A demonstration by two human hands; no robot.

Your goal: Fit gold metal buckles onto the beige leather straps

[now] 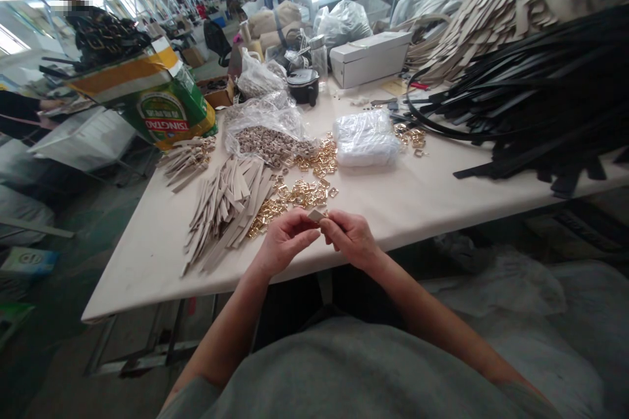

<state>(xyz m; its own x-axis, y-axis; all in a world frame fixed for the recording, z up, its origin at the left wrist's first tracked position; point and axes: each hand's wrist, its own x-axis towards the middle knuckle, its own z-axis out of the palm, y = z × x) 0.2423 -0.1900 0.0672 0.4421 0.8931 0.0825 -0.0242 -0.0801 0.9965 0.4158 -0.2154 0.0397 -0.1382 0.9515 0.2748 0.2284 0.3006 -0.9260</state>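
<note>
Just above the table's front edge, my left hand (287,243) and my right hand (352,237) meet around a short beige strap (316,215). My right thumb and fingers pinch one end of it. The fingers of my left hand are curled at its other side, closed on it. Whether a buckle sits on the strap is hidden by my fingers. Right behind my hands lies a loose spread of gold buckles (302,193). To the left of them is a pile of flat beige straps (223,206).
A clear bag of small beige loops (265,134) lies open behind the buckles. Beside it are a plastic-wrapped white pack (366,137) and a white box (371,59). Black straps (540,91) heap at the right. A green-and-yellow sack (167,108) stands at the left edge.
</note>
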